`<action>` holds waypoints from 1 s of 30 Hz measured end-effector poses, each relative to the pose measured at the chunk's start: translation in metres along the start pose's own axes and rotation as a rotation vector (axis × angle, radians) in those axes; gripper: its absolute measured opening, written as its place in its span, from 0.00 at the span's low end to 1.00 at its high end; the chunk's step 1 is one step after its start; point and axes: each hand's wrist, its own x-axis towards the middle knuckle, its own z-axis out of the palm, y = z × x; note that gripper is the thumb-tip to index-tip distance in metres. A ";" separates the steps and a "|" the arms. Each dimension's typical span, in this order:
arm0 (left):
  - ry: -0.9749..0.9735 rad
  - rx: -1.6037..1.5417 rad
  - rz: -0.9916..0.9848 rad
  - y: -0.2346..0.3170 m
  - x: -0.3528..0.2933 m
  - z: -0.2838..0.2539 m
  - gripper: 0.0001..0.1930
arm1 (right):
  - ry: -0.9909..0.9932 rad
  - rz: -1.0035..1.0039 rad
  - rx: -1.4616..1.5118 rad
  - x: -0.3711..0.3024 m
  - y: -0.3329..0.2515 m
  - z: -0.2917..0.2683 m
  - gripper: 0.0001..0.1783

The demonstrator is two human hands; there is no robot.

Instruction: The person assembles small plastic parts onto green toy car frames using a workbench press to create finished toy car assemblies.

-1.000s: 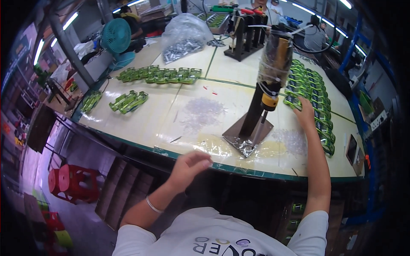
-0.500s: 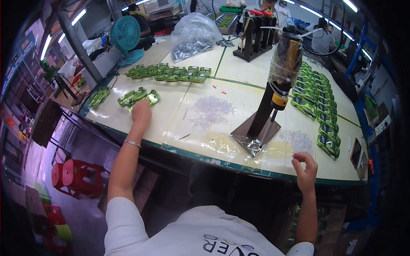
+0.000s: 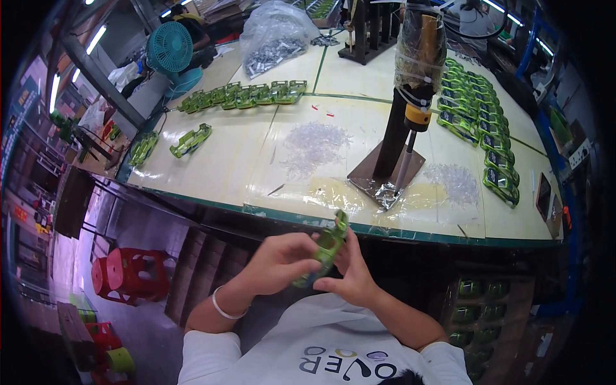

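Observation:
A shiny green plastic housing [image 3: 329, 246] is held tilted in front of my chest, just off the near table edge. My left hand [image 3: 280, 262] grips it from the left, with thumb and fingers bent onto its side. On the other side my right hand [image 3: 353, 273] cups it, the fingers partly hidden behind it. Past the hands stands a press-like tool on a post [image 3: 390, 135], with a yellow-collared rod [image 3: 417, 119] pointing down at its plate. Small clear plastic pieces lie in one pile [image 3: 314, 146] left of the post and another [image 3: 452, 183] right of it.
Green housings line up in a row [image 3: 244, 95] at the back left and in columns [image 3: 478, 122] at the right. Single ones [image 3: 190, 140] lie at the left. A teal fan [image 3: 169, 48], a bag of metal parts [image 3: 276, 45] and red stools [image 3: 135, 273] stand around.
My left hand has picked up a green housing from the left of the table and brought it to my chest. My right hand has moved left to meet it. The view has shifted.

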 end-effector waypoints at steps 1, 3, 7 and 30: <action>-0.109 0.146 -0.037 0.001 0.003 -0.003 0.04 | 0.000 0.002 0.000 -0.002 -0.001 0.000 0.49; -0.152 0.304 -0.071 0.004 0.024 -0.016 0.04 | -0.001 0.321 0.183 -0.005 -0.005 -0.008 0.45; 0.396 0.893 0.314 -0.010 0.084 -0.076 0.05 | 0.075 0.405 0.350 -0.021 -0.006 -0.020 0.42; 0.349 1.348 0.256 -0.027 0.111 -0.118 0.03 | 0.164 0.451 0.373 -0.053 -0.003 -0.036 0.40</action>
